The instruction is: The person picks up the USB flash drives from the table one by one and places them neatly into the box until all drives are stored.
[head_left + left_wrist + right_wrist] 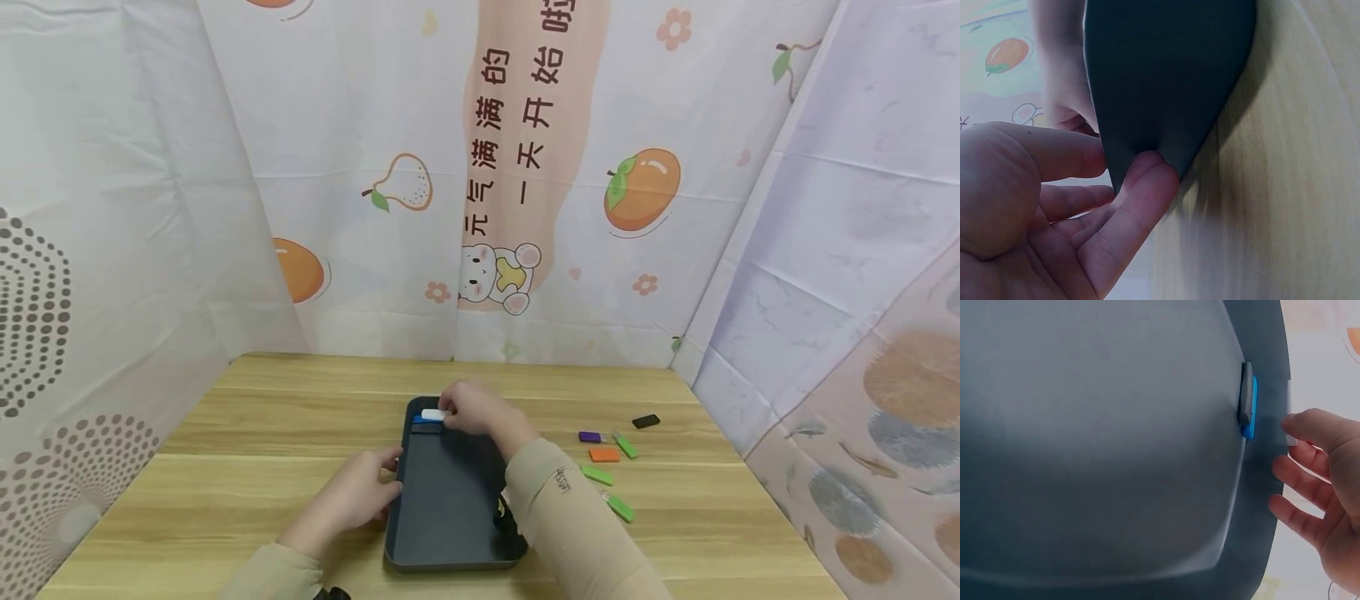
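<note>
A dark grey tray (450,508) lies on the table. At its far end, a blue flash drive (419,420) and a dark grey flash drive (426,429) lie side by side near the left corner. My right hand (480,408) pinches a white flash drive (432,414) just beyond the blue one. In the right wrist view, the thumb and fingers of the right hand (1329,462) mostly cover the white drive. My left hand (360,492) rests its fingers against the tray's left side. In the left wrist view, fingertips (1160,181) press the outer wall (1166,69).
Right of the tray, a purple flash drive (589,437), an orange one (604,455), a black one (646,422) and several green ones (621,508) lie scattered on the wooden table (300,400). A printed curtain (375,250) hangs behind the table.
</note>
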`<state>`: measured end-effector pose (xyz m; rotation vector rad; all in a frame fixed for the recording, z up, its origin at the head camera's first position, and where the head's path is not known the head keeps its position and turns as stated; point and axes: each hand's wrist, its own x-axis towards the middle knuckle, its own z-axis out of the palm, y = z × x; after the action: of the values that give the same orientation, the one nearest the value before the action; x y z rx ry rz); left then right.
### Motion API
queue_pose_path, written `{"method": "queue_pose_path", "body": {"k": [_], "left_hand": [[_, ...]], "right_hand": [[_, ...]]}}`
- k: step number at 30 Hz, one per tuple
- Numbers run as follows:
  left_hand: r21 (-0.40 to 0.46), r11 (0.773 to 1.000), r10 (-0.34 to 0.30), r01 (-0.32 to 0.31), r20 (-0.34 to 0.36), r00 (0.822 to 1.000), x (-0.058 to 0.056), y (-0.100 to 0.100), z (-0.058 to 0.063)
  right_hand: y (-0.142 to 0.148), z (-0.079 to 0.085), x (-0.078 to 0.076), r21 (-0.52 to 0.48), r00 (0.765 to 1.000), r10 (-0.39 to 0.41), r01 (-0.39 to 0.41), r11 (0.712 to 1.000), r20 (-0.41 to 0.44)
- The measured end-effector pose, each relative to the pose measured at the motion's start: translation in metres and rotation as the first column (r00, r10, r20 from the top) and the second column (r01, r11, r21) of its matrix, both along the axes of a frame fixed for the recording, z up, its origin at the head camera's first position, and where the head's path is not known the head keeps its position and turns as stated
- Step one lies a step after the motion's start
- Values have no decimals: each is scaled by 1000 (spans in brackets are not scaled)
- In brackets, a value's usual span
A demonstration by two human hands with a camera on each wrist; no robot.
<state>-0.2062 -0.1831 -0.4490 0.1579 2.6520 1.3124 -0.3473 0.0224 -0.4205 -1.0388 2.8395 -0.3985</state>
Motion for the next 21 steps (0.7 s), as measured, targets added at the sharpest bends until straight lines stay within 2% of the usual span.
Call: {"method": "queue_pose_path", "body": {"k": [8, 14, 21], "left_hand": [[-6, 1000, -1, 1, -5, 1000, 0, 1, 1], [-2, 1000, -7, 7, -2, 1000, 0, 1, 1], [3, 1000, -10, 10, -4, 1000, 1, 0, 1]], "right_hand": [[-8, -5, 4, 45, 1000, -2, 2, 999, -10], [-16, -8, 7, 125, 999, 16, -11, 992, -38], [-20, -11, 10, 160, 1000, -7, 9, 987, -16]]}}
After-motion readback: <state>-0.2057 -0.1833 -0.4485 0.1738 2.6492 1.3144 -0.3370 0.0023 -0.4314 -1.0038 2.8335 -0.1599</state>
